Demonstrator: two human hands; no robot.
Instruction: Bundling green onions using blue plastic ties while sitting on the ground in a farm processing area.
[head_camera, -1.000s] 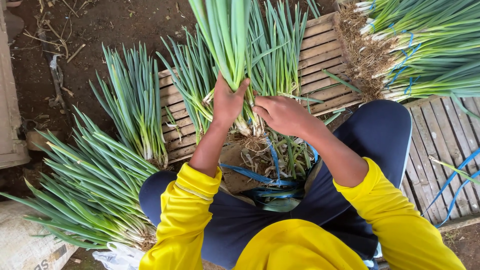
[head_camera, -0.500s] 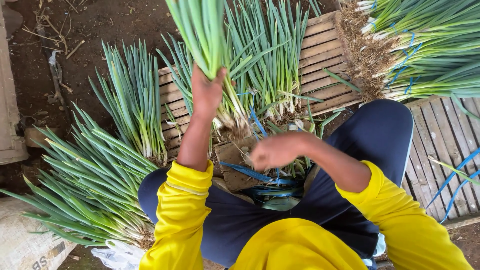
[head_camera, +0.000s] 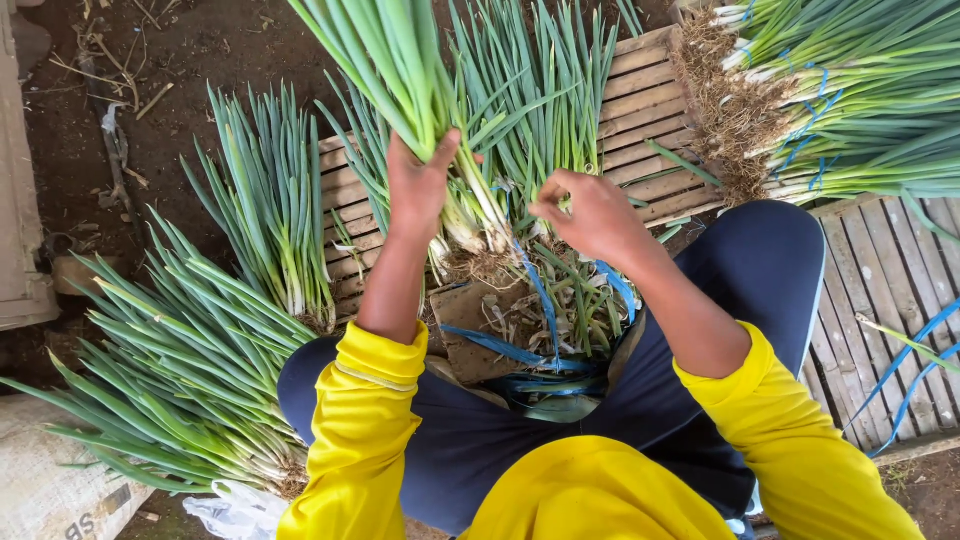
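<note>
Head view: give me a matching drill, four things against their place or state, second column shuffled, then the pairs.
Things:
1. left hand
2. right hand
3. blue strap
4. tied bundles

Places or states:
A. lying on the slats, upper right
B. gripping a bunch of green onions
C. running down from the bunch into the lap
D. fingers curled beside the bunch's white stems

Pairs: 1-B, 2-D, 3-C, 4-A

Bright yellow long sleeves on both arms, pushed up to just below the elbows, forearms bare. Ribbed cuff band bunched on the left sleeve (head_camera: 365, 375), soft folds along the right sleeve (head_camera: 790, 440). Same yellow across the chest at the bottom edge. Dark navy trousers (head_camera: 760, 270) over both knees, plain cloth. Left hand (head_camera: 415, 185) and right hand (head_camera: 590, 212) bare, no gloves, no rings in sight.
</note>
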